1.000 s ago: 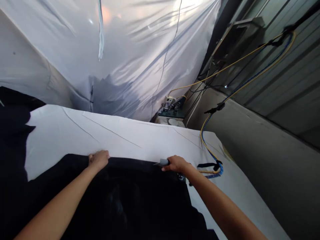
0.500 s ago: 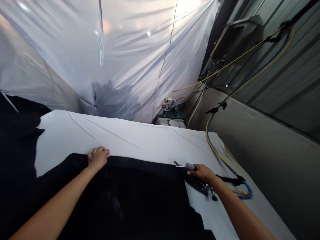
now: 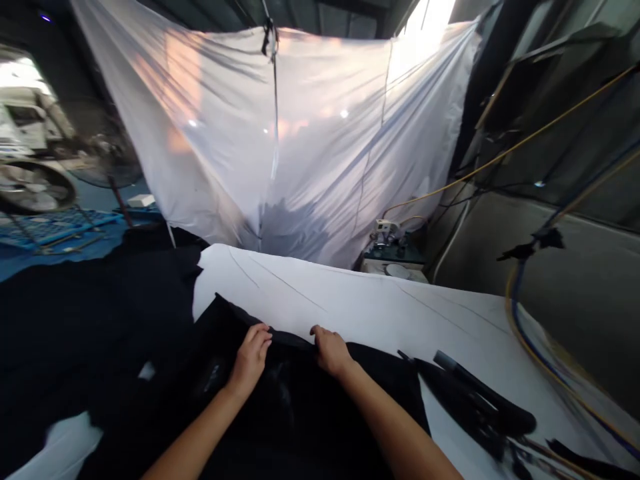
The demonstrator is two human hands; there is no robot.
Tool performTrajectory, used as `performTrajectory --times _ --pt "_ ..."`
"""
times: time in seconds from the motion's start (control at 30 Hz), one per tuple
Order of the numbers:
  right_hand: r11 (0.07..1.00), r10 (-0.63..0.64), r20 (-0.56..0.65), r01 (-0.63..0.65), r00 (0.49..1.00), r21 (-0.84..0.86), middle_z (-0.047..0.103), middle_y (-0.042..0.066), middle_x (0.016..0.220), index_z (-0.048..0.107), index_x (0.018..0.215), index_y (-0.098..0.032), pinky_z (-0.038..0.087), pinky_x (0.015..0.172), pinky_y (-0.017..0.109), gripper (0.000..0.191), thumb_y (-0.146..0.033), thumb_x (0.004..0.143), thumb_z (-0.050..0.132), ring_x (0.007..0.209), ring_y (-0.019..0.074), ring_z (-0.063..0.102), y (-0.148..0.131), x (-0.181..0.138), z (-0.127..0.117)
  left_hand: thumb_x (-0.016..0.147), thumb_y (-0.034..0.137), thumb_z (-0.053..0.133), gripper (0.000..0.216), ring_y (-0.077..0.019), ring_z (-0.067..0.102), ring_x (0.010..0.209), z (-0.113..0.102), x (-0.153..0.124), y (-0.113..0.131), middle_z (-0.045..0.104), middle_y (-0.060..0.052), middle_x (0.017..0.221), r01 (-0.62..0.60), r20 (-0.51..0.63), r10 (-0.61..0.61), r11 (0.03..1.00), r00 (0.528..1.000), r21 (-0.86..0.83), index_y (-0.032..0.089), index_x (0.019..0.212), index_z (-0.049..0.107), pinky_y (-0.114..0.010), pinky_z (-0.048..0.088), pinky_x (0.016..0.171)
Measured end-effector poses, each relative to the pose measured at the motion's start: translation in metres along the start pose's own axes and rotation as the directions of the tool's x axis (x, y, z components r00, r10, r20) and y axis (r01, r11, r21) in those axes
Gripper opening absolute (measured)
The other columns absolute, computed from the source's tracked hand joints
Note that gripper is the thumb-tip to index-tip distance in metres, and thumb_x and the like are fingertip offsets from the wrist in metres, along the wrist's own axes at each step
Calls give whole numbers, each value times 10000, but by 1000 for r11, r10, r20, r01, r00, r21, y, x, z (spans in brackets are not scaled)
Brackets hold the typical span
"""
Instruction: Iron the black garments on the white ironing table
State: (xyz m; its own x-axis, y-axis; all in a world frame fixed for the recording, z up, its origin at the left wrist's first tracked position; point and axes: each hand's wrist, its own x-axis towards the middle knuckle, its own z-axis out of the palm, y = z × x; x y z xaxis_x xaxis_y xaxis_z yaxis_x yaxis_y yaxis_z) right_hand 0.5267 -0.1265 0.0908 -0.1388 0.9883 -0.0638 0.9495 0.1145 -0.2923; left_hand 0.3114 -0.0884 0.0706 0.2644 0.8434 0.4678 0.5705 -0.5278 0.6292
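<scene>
A large piece of black fabric lies over the white-covered table. At its far edge my left hand pinches the cloth between thumb and fingers. A short way to the right, my right hand grips the same edge, which rises slightly and folds between the two hands. To the right of the fabric rests a dark steam iron, apart from both hands, its handle up and its tip beside the fabric's right edge.
A yellow and blue hose hangs down at the right by the wall. Behind the table stands a sewing machine, before a hanging white sheet. More dark cloth spreads at the left, near a large fan.
My right hand has let go of the iron and moved left onto the fabric's edge. The left hand now pinches that edge, lifting it a little. The view has turned left.
</scene>
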Motion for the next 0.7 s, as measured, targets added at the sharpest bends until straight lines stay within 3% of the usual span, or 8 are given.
performTrajectory --times 0.07,0.17,0.37,0.53,0.7 --pt "996 -5 26 8 1000 -92 577 71 1009 471 1037 -189 359 732 288 347 -135 694 486 878 196 536 -5 -2 9 810 215 369 207 -147 550 943 -8 -20 -5 520 -55 1002 27 -8 -27 999 1000 22 215 841 575 -272 456 847" --pt "976 -29 1 29 1000 -218 574 75 973 494 948 -180 350 704 283 300 -61 677 446 890 208 525 5 -17 13 804 198 373 225 -156 544 964 -15 -42 -9 517 -53 1003 71 -22 -70 997 997 34 225 870 587 -294 463 857" --pt "951 121 -74 -137 990 -276 561 87 957 479 904 -192 348 670 276 219 -67 778 350 849 199 534 21 -72 -4 794 167 361 255 -166 527 987 -19 -57 2 518 -59 1005 97 -57 -97 995 994 -11 233 893 586 -317 450 880" --pt "943 221 -18 -218 975 -250 572 85 969 439 1040 -201 340 612 265 338 -77 728 399 808 196 558 11 -116 -13 774 144 339 260 -154 545 952 -25 -63 19 530 -54 987 111 -63 -113 993 992 -39 237 800 580 -285 468 826" --pt "927 260 35 -240 965 -288 557 119 1056 461 1101 -183 357 740 321 443 -71 672 452 974 256 510 17 -125 -3 733 116 365 224 -157 550 929 -28 -72 18 551 -48 956 141 -103 -149 986 983 -87 227 723 560 -299 470 816"
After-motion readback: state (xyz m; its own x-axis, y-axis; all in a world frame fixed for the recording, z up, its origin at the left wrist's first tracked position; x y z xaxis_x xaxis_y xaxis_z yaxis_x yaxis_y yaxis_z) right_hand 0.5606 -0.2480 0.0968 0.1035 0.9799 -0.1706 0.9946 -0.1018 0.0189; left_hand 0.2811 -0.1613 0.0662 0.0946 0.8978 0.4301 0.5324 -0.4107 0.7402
